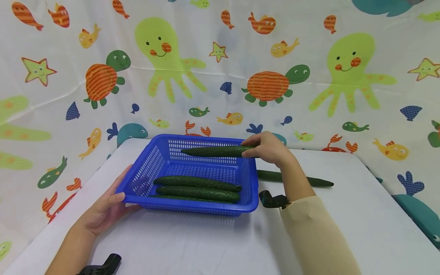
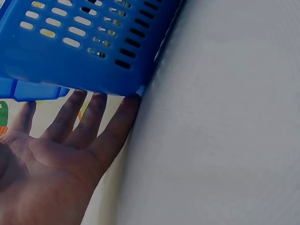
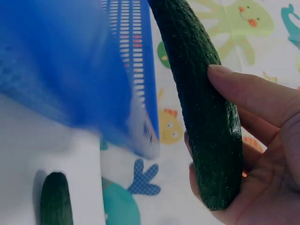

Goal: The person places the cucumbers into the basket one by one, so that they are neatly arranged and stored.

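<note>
A dark green cucumber [image 1: 216,151] is pinched between the thumb and fingers of my right hand [image 1: 269,149]. It lies level over the far right part of the blue plastic basket [image 1: 252,191], pointing left. In the right wrist view the fingers wrap the blunt end of the cucumber [image 3: 197,112]. My left hand [image 1: 106,210] rests at the basket's near left corner, thumb by the rim. In the left wrist view its straight fingers [image 2: 115,124] touch the basket's lower edge. Inside lie an upper cucumber [image 1: 196,182], a middle cucumber [image 1: 199,193] and one partly hidden by the front rim.
Another cucumber [image 1: 317,182] lies on the white table [image 1: 343,229] to the right of the basket, partly behind my right forearm. A curtain [image 1: 213,107] printed with sea animals hangs behind the table and along both sides.
</note>
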`<state>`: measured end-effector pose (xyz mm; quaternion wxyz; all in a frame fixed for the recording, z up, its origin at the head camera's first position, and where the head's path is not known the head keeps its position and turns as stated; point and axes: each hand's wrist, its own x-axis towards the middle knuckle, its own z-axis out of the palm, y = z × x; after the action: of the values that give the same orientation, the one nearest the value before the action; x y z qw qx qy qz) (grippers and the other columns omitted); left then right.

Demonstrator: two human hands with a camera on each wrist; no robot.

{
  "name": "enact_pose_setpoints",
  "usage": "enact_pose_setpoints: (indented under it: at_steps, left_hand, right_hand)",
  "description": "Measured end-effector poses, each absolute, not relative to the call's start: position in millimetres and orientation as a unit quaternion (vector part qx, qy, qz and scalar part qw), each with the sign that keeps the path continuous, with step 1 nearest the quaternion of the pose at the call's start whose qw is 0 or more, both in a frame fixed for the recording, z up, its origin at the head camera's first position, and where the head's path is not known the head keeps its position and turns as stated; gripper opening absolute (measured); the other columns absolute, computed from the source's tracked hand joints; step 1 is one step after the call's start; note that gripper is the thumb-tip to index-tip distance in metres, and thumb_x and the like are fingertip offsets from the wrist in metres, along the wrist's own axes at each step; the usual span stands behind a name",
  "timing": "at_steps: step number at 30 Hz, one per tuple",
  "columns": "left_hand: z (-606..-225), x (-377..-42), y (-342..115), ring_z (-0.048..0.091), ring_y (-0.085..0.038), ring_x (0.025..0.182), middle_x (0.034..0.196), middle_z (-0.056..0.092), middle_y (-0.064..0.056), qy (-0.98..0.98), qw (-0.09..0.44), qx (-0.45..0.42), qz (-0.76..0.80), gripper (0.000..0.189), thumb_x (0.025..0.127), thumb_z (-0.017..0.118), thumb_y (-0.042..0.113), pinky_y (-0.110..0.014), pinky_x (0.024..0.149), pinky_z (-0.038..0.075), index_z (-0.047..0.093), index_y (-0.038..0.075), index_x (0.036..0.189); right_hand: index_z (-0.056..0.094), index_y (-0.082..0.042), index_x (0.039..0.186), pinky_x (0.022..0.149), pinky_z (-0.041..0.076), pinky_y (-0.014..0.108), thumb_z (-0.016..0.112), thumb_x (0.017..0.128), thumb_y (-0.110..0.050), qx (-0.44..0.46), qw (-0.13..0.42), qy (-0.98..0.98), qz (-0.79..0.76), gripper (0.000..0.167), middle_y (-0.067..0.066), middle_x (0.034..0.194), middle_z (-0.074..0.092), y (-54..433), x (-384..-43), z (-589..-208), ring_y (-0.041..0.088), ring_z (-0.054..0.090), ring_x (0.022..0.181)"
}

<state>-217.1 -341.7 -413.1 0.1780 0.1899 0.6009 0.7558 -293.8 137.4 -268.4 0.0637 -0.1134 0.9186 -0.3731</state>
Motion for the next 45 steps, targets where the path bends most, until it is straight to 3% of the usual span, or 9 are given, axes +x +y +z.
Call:
enact_pose_setpoints:
  at_steps: [11,23,32,45]
  left_hand:
    - [-410,-216,-341,0.046,-0.004,0.142,0.164,0.019,0.011,0.608,0.175,0.186,0.752,0.071,0.108,0.038,0.021,-0.04,0.108,0.05,0.003,0.047,0.164]
    - [-413,-217,-335,0.046,-0.005,0.141,0.164,0.018,0.009,0.61,0.172,0.177,0.753,0.071,0.108,0.041,0.023,-0.039,0.107,0.049,0.005,0.047,0.164]
    - [-413,-216,-342,0.047,-0.005,0.141,0.162,0.023,0.013,0.604,0.175,0.187,0.755,0.071,0.108,0.041,0.024,-0.038,0.107,0.05,0.003,0.047,0.164]
    - [-415,-219,-344,0.047,-0.004,0.141,0.163,0.022,0.013,0.612,0.171,0.185,0.75,0.071,0.108,0.041,0.025,-0.039,0.106,0.051,0.004,0.047,0.164]
  right_hand:
    - [0.072,-0.013,0.131,0.11,0.047,0.053,0.078,0.092,-0.022,-0.124,0.081,0.91,-0.387,0.04,0.009,0.136,0.068,101,-310,-262,0.031,0.058,0.131]
    - [0.072,-0.013,0.132,0.111,0.046,0.05,0.078,0.093,-0.022,-0.136,0.121,0.892,-0.414,0.04,0.01,0.148,0.059,77,-328,-289,0.033,0.052,0.139]
    - [0.074,-0.016,0.128,0.117,0.041,0.052,0.079,0.092,-0.019,-0.131,0.152,0.877,-0.436,0.037,0.006,0.143,0.063,69,-333,-306,0.031,0.052,0.139]
    - [0.076,-0.016,0.126,0.111,0.048,0.047,0.078,0.092,-0.019,-0.155,0.161,0.893,-0.391,0.034,0.007,0.136,0.068,69,-337,-314,0.029,0.059,0.132]
